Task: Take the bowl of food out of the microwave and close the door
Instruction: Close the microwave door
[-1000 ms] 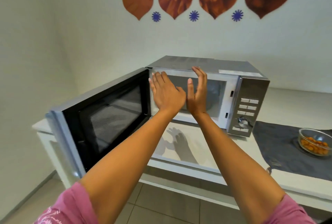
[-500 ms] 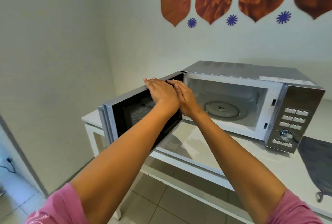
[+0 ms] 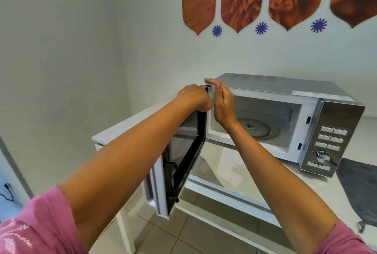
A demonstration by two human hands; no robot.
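Note:
The silver microwave stands on a white table with its door swung out toward me, seen almost edge-on. The cavity is empty, showing only the glass turntable. My left hand has its fingers curled over the door's top edge close to the hinge. My right hand is held flat with fingers extended beside it, at the cavity's upper left corner, holding nothing. The bowl of food is out of view.
The white table has a lower shelf rail and tiled floor beneath. A dark grey mat lies on the table at the right, past the control panel. A white wall runs close on the left.
Both hands moved from in front of the cavity to the door's top edge by the hinge. My view swung left, so the bowl on the grey mat left the frame.

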